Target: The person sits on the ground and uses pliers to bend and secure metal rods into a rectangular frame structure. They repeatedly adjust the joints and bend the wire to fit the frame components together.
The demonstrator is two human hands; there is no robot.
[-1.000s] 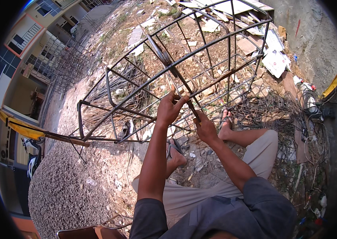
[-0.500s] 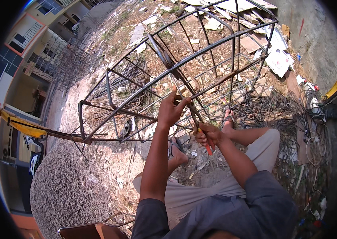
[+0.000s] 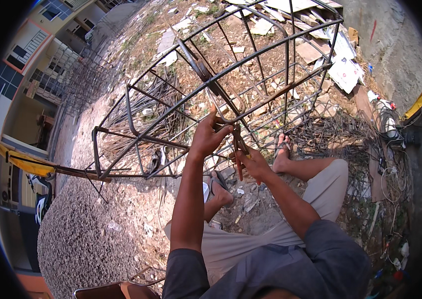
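A long cage of dark steel rebar (image 3: 176, 106), made of long bars with bent stirrups, stretches across in front of me, tilted up to the right. My left hand (image 3: 206, 138) closes its thumb and fingers round the rebar at a crossing on the near side, index finger pointing up along it. Below that crossing, my right hand (image 3: 255, 165) grips pincers (image 3: 237, 141) with orange-red handles. Their jaws are up against the bars beside my left thumb. Whether a tie wire sits between the jaws is too small to tell.
Loose rods (image 3: 141, 117) and a tangle of thin steel (image 3: 338, 137) lie beyond the cage. A gravel heap (image 3: 84, 224) is at left, with a chair (image 3: 116, 290) near me. Broken boards (image 3: 343, 74) and cables (image 3: 393, 174) lie at right. My sandalled feet are under the cage.
My right hand has moved up and left with the pincers, whose handles now hang more upright. My left hand stays at the same crossing. The whole view has shifted slightly.
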